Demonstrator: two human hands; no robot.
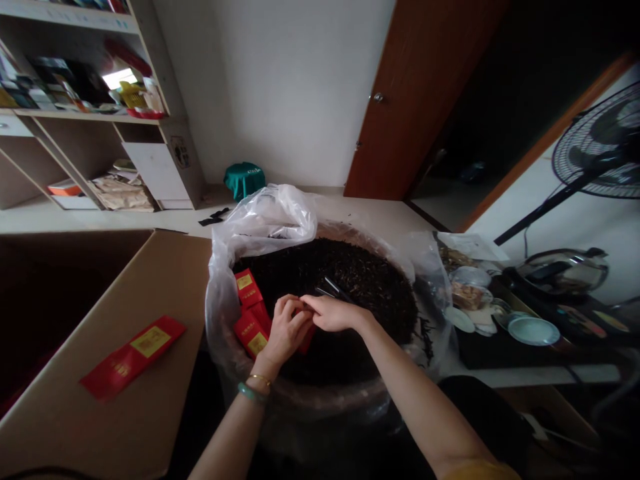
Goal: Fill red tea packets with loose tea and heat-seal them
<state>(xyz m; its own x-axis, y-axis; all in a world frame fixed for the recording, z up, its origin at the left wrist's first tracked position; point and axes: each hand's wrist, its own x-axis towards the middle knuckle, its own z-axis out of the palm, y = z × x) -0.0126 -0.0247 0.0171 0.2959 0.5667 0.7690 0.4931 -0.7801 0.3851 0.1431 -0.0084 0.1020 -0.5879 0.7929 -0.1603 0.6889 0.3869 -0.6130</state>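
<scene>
My left hand (287, 331) and my right hand (326, 313) meet over a wide container of dark, dry leaves that look like tea (370, 273). Fingers of both are closed around the top of a red packet (307, 341), most of it hidden behind them. Beside my left hand, several other red packets (251, 332) with yellow labels lie on the leaves at the container's left side. Just beyond my right hand, a dark, shiny-edged tool (336, 288) rests on the leaves; its kind is unclear. Clear plastic sheeting (223, 300) lines the container and folds over its rim.
On the left, a cardboard box (185, 267) has one red packet (135, 353) on its flap. A low table at right carries a lidded bowl (470, 277), a pale dish (533, 331) and a metal kettle (565, 270). A standing fan (600, 147) rises behind it.
</scene>
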